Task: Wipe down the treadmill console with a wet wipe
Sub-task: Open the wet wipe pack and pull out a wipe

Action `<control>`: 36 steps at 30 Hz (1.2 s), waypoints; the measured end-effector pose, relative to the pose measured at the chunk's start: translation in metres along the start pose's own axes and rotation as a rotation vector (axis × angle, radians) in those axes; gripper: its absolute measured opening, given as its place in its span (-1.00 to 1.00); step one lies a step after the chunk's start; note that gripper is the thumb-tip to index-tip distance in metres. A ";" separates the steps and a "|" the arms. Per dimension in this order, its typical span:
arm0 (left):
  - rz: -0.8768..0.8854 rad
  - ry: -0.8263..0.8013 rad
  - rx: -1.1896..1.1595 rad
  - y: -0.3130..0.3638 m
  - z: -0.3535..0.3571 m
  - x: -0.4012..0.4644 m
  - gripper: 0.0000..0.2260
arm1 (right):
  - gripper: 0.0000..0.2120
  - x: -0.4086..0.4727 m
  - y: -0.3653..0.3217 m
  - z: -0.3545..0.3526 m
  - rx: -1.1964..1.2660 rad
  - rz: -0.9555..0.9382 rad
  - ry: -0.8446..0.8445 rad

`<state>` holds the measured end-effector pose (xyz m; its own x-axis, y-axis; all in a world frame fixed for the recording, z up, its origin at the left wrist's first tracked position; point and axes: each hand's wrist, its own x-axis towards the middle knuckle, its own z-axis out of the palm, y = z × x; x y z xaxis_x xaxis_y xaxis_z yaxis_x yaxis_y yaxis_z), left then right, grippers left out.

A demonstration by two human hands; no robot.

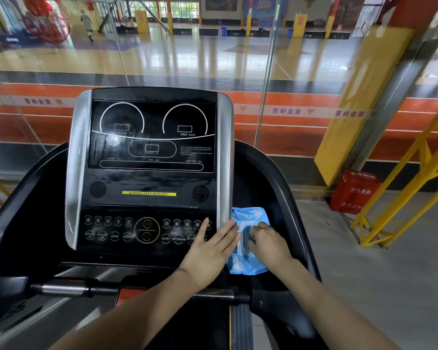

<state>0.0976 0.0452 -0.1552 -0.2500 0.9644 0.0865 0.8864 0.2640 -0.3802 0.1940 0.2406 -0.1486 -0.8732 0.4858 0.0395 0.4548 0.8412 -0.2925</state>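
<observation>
Fingers (221, 231) of the left hand (209, 251) lie straight and flat, holding nothing, across the lower right corner of the treadmill console (147, 170), their tips over the button panel (147, 229) and the hand's outer edge touching the blue wet wipe pack (250, 215). That pack rests in the black tray (278, 213) just right of the console. On it, the right hand (268, 242) has curled fingers at the pack's white opening flap (245, 227); whether they pinch a wipe cannot be told. Farther right, a red bag (353, 193) stands on the floor.

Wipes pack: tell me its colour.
Light blue with a white flap, seen in the head view: wipes pack.
</observation>
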 end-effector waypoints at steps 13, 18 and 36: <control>-0.007 0.000 -0.016 0.000 0.001 0.000 -0.25 | -0.74 0.000 0.005 0.003 0.180 0.039 -0.079; -0.002 -0.010 -0.010 0.001 0.000 0.000 -0.27 | -0.78 -0.012 0.006 -0.008 0.423 0.088 0.015; 0.007 0.006 -0.015 0.000 0.003 0.000 -0.25 | -0.78 -0.047 0.022 -0.041 0.357 -0.035 -0.014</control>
<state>0.0967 0.0450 -0.1577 -0.2418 0.9662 0.0899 0.8937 0.2578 -0.3672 0.2525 0.2463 -0.1179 -0.8905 0.4529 0.0427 0.3371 0.7199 -0.6067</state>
